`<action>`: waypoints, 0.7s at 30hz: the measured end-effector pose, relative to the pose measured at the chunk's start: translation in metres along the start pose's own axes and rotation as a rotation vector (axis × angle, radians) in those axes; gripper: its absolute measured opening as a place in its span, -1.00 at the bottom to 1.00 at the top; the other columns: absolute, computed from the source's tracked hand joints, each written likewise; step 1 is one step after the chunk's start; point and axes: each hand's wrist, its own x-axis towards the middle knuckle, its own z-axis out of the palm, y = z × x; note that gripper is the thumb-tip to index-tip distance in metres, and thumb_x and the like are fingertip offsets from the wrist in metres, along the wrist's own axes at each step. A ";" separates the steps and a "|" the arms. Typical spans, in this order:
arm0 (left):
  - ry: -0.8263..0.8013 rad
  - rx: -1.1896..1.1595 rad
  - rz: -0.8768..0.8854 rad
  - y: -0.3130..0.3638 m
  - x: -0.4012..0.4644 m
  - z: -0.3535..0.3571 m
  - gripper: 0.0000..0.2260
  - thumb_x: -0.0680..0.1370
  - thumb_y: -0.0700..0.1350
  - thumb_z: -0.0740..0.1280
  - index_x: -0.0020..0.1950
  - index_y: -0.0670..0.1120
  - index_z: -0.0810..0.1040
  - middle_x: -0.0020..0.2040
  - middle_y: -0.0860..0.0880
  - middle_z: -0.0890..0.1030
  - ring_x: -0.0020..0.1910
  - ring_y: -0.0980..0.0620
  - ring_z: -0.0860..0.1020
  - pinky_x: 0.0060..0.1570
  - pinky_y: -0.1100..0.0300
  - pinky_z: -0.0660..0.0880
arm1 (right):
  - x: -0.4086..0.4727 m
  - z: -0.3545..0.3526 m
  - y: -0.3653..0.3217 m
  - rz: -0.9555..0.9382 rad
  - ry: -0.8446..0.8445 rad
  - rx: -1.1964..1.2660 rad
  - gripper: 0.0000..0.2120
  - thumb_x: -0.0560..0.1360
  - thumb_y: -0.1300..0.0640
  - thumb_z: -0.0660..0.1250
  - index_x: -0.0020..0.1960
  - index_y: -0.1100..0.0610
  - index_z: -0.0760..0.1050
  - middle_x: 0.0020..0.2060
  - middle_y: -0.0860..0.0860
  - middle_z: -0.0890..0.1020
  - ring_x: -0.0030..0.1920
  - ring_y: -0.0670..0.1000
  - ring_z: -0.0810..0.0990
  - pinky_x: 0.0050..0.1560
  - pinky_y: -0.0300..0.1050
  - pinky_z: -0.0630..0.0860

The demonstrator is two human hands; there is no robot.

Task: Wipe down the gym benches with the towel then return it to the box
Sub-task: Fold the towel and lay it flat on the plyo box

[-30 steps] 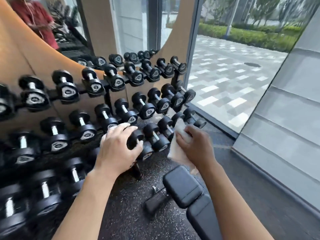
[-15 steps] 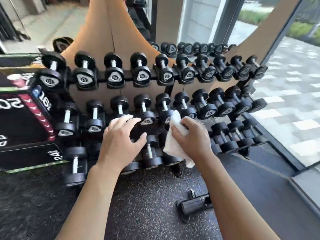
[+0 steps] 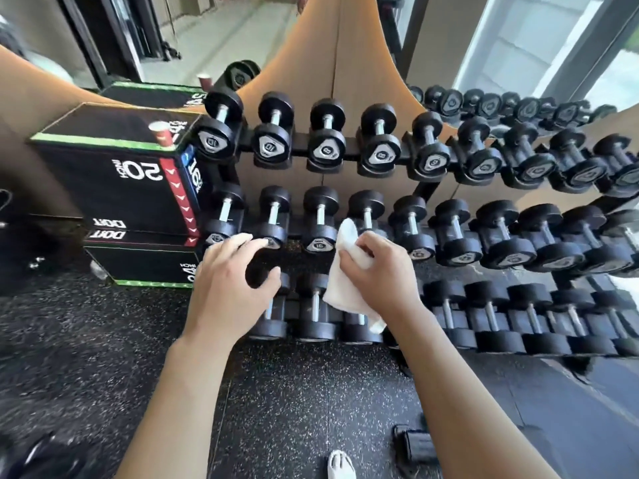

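white cloth, a small crumpled towel, sits bunched in the right hand, whose grip is clamped round it with fingers and thumb curled over the fabric; one end pokes up above the knuckles and the other hangs below the wrist. the towel is held in the air in front of the middle row of a three-tier black dumbbell rack, close to the black rubber dumbbells with steel handles; whether it touches them cannot be told. the left hand hovers just beside it to the left, its grip apart, fingers spread and lightly bent, holding nothing. left of the rack stands a stack of black padded plyo boxes with green edging and white numbers, and a red paper cup rests on top near the corner. underfoot is black speckled rubber flooring, with the toe of a white shoe at the bottom edge and a black padded piece of equipment lying beside it.
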 end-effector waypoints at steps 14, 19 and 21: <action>0.068 0.205 -0.140 -0.022 0.077 0.010 -0.60 0.56 0.09 0.39 0.39 0.06 0.55 0.41 0.07 0.50 0.40 0.00 0.38 0.41 -0.04 0.39 | 0.101 0.075 0.013 -0.058 -0.129 0.233 -0.67 0.51 -0.06 0.42 -0.24 0.08 0.36 -0.41 -0.01 0.44 -0.37 0.00 0.40 -0.32 0.04 0.46; 0.126 0.255 -0.230 -0.051 0.078 -0.009 -0.59 0.57 0.11 0.37 0.41 0.07 0.53 0.42 0.10 0.49 0.41 0.03 0.36 0.41 0.03 0.35 | 0.127 0.111 -0.013 -0.114 -0.227 0.278 -0.67 0.50 -0.11 0.39 -0.24 0.03 0.32 -0.39 -0.01 0.44 -0.36 0.03 0.42 -0.33 0.02 0.41; 0.151 0.258 -0.263 -0.066 0.077 -0.019 -0.59 0.57 0.11 0.37 0.41 0.06 0.54 0.42 0.10 0.49 0.41 0.04 0.36 0.42 0.02 0.37 | 0.134 0.126 -0.029 -0.146 -0.258 0.295 -0.67 0.51 -0.11 0.38 -0.24 0.04 0.32 -0.39 0.01 0.45 -0.35 0.07 0.45 -0.33 0.06 0.44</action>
